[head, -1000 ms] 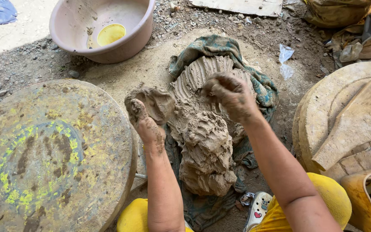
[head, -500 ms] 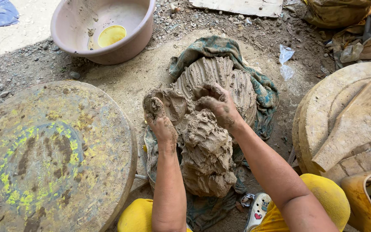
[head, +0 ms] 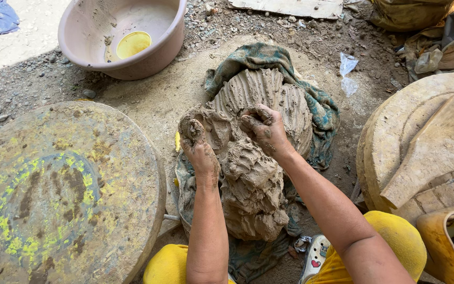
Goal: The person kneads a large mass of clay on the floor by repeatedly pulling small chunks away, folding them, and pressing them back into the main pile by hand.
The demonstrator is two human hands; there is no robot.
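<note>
Ground (head: 148,100): bare packed earth strewn with small stones, sunlit at upper left.
Round slab (head: 64,189): large, worn, streaked yellow-green, lying flat at left, just beside the clay.
Pale disc (head: 395,131): round, at right, carrying a flat wooden paddle (head: 437,152) laid across it.
Clay mound (head: 261,158): wet, grey-brown, in the middle of the ground between slab and disc; upper part combed into deep ridges, lower part lumpy and folded.
Cloth (head: 321,113): teal, mud-stained, spread under the mound and wrapping its far and right sides.
Basin (head: 80,31): pinkish plastic, at upper left, well apart from the mound, with a small yellow bowl (head: 133,43) inside.
Knees (head: 400,236): yellow-clad, at the bottom edge, either side of the mound.
Left hand (head: 198,144): clay-coated, fingers curled down and pressed into a torn-off lump at the mound's left shoulder, gripping it.
Right hand (head: 266,129): clay-coated, fingers bent and dug into the mound's centre just below the ridges, closed on clay.
Plastic scrap (head: 349,71): clear, crumpled, lying on the earth right of the cloth.
</note>
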